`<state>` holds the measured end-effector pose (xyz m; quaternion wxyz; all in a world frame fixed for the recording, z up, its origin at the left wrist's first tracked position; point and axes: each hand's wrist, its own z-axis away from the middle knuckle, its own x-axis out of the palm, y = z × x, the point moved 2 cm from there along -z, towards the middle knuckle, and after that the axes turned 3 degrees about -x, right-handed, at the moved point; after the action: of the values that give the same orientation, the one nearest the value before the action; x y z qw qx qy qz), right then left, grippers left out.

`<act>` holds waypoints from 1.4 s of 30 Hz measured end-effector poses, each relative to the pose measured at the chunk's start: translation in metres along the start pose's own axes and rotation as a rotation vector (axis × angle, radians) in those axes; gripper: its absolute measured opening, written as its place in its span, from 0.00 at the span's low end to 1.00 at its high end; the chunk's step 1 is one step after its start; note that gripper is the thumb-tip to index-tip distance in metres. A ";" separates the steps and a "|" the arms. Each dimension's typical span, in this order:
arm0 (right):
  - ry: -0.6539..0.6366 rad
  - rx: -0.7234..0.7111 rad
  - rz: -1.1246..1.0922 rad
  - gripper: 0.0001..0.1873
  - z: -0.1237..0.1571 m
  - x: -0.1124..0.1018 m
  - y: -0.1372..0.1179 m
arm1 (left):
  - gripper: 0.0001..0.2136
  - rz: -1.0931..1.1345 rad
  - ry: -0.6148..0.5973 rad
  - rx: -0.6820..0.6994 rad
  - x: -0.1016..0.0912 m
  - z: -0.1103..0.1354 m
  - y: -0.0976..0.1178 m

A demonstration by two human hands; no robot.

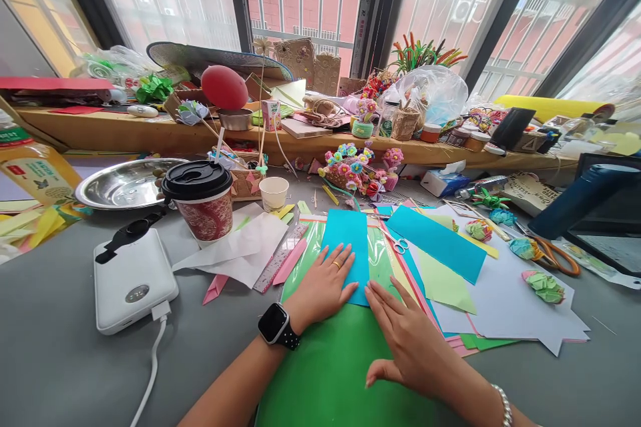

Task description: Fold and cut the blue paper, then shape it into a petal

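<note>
A blue strip of paper (345, 227) lies lengthwise on a green sheet (320, 360) in front of me. My left hand (328, 283), with a ring and a wristwatch, rests flat on the strip, fingers stretched out. Along the strip's right edge, near its lower corner, my right hand (405, 330) touches down with extended fingertips, its thumb held apart. A second blue piece of paper (441, 240) lies to the right over a pale green sheet (445, 280). Small scissors (400, 246) with white handles lie between the two blue pieces.
At left stand a lidded coffee cup (203, 203), a white power bank (133, 280) with a cable, and a steel plate (127, 185). A paper cup (274, 193) is behind the papers. Crumpled paper flowers (543, 287) and orange-handled scissors (555, 255) lie at right. Crafts crowd the ledge.
</note>
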<state>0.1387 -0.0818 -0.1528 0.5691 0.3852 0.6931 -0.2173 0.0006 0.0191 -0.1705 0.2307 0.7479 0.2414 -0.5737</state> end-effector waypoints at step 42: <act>0.202 0.133 -0.433 0.22 0.016 -0.017 0.004 | 0.25 0.141 -0.122 -0.065 -0.010 -0.002 0.001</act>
<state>0.1524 -0.0956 -0.1405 0.4104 0.2840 0.7970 -0.3401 0.0004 0.0183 -0.1599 0.3090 0.7187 0.1920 -0.5925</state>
